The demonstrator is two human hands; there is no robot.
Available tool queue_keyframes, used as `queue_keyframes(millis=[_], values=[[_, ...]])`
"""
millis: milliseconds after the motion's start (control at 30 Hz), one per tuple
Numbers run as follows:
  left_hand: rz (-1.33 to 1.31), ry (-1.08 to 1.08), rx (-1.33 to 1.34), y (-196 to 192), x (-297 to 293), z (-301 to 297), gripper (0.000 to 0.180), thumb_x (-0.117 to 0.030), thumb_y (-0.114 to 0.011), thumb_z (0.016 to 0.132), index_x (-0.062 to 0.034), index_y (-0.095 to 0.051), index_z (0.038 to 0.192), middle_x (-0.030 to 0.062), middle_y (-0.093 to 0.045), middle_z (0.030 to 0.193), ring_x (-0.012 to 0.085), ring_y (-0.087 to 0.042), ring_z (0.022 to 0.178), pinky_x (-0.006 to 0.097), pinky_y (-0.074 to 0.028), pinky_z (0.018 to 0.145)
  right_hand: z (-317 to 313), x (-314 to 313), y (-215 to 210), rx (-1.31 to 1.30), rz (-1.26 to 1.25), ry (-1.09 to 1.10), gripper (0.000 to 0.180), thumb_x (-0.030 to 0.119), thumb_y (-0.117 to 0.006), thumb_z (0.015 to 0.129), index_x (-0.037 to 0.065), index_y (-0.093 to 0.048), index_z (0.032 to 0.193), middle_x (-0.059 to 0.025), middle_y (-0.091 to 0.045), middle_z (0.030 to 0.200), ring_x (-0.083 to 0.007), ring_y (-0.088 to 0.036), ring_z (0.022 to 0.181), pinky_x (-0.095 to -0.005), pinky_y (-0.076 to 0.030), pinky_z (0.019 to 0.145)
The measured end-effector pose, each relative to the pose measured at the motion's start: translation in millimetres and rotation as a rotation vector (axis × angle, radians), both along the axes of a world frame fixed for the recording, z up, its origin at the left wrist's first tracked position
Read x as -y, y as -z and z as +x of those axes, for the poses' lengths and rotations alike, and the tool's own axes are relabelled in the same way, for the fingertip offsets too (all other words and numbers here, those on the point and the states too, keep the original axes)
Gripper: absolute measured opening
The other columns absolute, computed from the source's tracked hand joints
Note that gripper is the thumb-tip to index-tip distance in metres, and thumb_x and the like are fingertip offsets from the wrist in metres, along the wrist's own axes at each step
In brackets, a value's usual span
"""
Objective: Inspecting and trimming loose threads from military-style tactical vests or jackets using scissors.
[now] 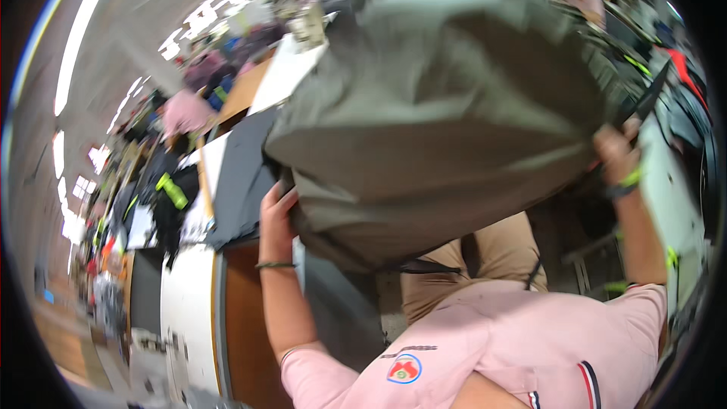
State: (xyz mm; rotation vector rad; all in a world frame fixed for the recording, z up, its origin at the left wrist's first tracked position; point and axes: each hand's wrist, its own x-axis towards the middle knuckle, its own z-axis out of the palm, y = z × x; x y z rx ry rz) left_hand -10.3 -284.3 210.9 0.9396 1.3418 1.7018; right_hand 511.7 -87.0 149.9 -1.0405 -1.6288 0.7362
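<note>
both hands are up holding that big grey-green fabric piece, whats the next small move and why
Probably lower the large grey-green fabric piece toward the wooden table: left hand and right hand grip opposite edges, and it hangs bunched in the air, blocking the view.

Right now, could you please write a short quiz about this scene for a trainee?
1. True or false: both hands grip the grey-green fabric.
2. Which hand holds the fabric's lower edge beside the dark cloth? A) left B) right
3. What colour is the band on the right hand's wrist?

Key: 1 true. 2 A. 3 yellow-green, over a dark strap.
</note>
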Motion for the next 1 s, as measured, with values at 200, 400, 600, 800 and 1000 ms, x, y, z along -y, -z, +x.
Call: queue_keyframes(millis=[200,400,600,800,1000], values=[[-0.737,-0.05,-1.537,91.7,-36.5,-19.2,0.059,-0.032,-0.08,0.072,-0.0023,-0.057,0.118,0.02,-0.06,0.115,0.04,-0.059,0.102,0.047,-0.048,0.088,-0.3,117.1,92.7,-0.055,-0.543,-0.141,0.014,0.006,-0.068,0.085,0.002,-0.056,0.091,-0.0019,-0.059,0.074,-0.0086,-0.055,0.057,-0.0255,-0.047,0.051],[0.179,0.445,-1.118,72.0,-161.2,138.3,0.04,-0.021,-0.074,0.081,-0.0027,-0.061,0.114,0.0168,-0.058,0.12,0.0354,-0.053,0.113,0.04,-0.042,0.098,23.2,113.6,143.5,0.096,-0.627,-0.154,0.02,0.01,-0.073,0.084,0.002,-0.055,0.088,-0.0021,-0.057,0.066,-0.0077,-0.051,0.056,-0.0263,-0.046,0.053],[0.333,0.722,-1.036,92.7,-255.3,232.5,0.038,-0.018,-0.071,0.085,-0.0039,-0.062,0.119,0.0121,-0.061,0.117,0.0263,-0.057,0.109,0.035,-0.044,0.097,52.1,95.4,132.6,0.428,-0.453,-0.195,0.042,0.027,-0.083,0.075,0.001,-0.05,0.075,-0.0137,-0.051,0.061,-0.0216,-0.043,0.053,-0.0339,-0.041,0.052],[-0.347,1.082,-0.279,98.8,-270.4,236.7,0.03,-0.007,-0.068,0.087,-0.0021,-0.064,0.117,-0.0001,-0.067,0.102,0.0077,-0.06,0.092,0.024,-0.049,0.083,55.6,16.0,35.7,0.719,0.022,0.031,0.04,0.032,-0.084,0.064,0.01,-0.054,0.078,-0.0055,-0.052,0.065,-0.0274,-0.054,0.064,-0.038,-0.04,0.061],[-0.48,1.081,0.031,96.0,-255.6,237.9,0.03,-0.006,-0.073,0.084,-0.0023,-0.066,0.113,-0.0017,-0.066,0.098,0.0049,-0.059,0.087,0.021,-0.049,0.081,33.1,-42.3,7.2,0.892,0.153,-0.069,0.042,0.036,-0.082,0.064,0.009,-0.057,0.085,-0.0043,-0.055,0.07,-0.0249,-0.055,0.071,-0.0356,-0.037,0.069]])
